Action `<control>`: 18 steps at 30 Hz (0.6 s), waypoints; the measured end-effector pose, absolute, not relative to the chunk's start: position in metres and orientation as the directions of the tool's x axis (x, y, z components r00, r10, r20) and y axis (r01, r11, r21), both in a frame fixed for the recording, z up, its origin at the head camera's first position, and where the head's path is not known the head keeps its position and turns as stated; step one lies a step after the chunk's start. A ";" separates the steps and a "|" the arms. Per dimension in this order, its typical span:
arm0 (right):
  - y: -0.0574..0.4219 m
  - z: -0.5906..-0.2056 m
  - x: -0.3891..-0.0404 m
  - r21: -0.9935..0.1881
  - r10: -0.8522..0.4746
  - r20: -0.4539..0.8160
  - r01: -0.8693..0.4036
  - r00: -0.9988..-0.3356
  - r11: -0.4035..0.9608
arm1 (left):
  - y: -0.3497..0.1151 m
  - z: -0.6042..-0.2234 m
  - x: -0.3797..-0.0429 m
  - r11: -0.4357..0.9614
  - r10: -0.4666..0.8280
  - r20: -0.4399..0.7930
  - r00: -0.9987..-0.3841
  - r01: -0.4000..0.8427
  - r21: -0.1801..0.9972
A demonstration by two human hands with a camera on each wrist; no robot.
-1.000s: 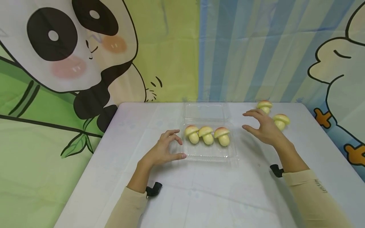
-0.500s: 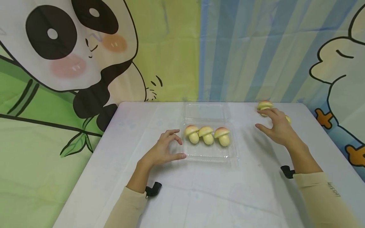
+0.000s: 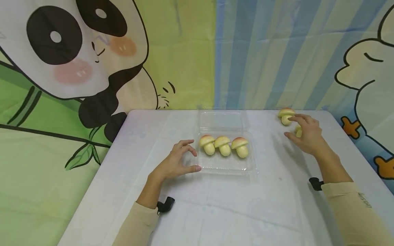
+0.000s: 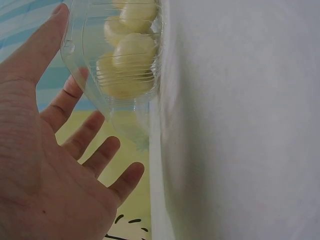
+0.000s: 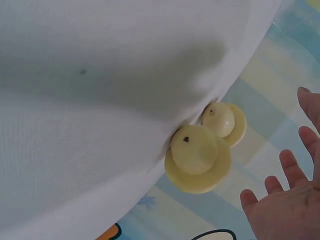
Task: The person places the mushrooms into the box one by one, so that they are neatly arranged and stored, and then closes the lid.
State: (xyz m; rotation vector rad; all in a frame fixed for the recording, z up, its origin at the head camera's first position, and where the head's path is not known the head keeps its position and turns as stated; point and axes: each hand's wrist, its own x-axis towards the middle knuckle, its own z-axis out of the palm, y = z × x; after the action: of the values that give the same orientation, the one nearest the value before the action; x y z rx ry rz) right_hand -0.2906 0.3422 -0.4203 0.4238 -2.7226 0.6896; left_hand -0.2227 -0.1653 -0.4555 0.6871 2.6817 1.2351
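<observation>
Three toy mushrooms [image 3: 224, 146] with pale stems and yellow-red caps lie in a row inside a clear plastic clamshell box [image 3: 226, 166], its lid [image 3: 221, 120] folded back. My left hand [image 3: 176, 160] is at the box's left side, fingers spread; in the left wrist view its thumb and index fingertip are at the clear wall. Over at the far right, my right hand [image 3: 309, 135] hovers above a toy mushroom [image 3: 298, 131], partly hiding it. Another toy mushroom [image 3: 286, 117] lies just behind. The right wrist view has both mushrooms [image 5: 197, 160] apart from the loosely spread fingers.
A white-covered table [image 3: 197, 212] carries everything. Behind it hangs a printed cloth backdrop [image 3: 181, 51] with a panda and stripes, close to the table's far edge. A small black wrist camera [image 3: 166, 204] is on the left wrist, another [image 3: 315, 183] on the right.
My right hand has moved rightward, away from the box, to over the nearer loose mushroom, covering part of it. The left hand and the box stay where they were.
</observation>
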 end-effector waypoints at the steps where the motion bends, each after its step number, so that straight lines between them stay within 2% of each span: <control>1: 0.343 -0.420 -0.291 -0.411 -0.198 0.338 -0.333 -0.920 0.849 | -0.166 -0.456 -0.223 0.566 0.444 0.089 -0.891 0.356 0.743; 18: 0.366 -0.421 -0.293 -0.378 -0.035 0.135 -0.084 -0.990 0.922 | -0.165 -0.456 -0.223 0.571 0.442 0.096 -0.892 0.363 0.736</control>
State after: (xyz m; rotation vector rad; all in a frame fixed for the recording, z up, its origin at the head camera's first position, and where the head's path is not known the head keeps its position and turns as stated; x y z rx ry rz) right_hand -0.2929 0.3657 -0.4212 0.0921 -2.9566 0.5891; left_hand -0.2228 -0.1651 -0.4559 0.6925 2.6961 1.2288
